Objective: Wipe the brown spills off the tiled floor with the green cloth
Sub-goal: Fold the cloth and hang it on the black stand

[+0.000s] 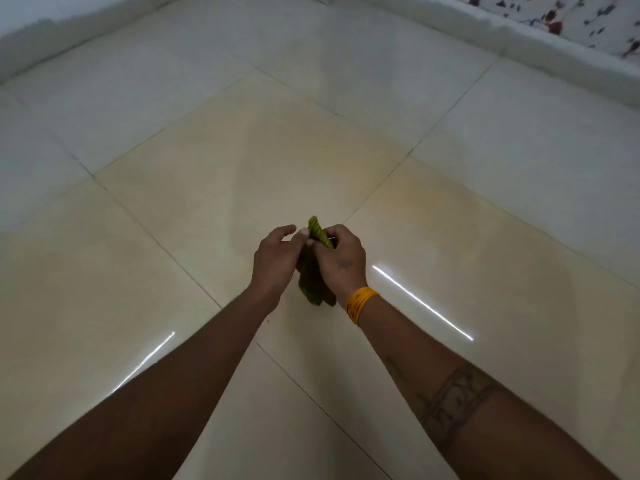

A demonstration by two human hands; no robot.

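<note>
The green cloth (313,275) is bunched between both my hands, held above the cream tiled floor (214,174). My right hand (341,259), with a yellow band at the wrist, grips the cloth's upper part with curled fingers. My left hand (275,259) pinches the cloth from the left side, its index finger stretched forward. The cloth's lower end hangs below my hands. A faint yellowish-brown smear (322,147) lies on the tile ahead of my hands. A tiny dark speck (267,320) sits on the floor by my left forearm.
A white skirting and wall (69,32) run along the far left. A raised white ledge (540,46) with a speckled patterned surface (588,15) behind it borders the far right. Glossy tiles reflect light streaks on both sides of my arms.
</note>
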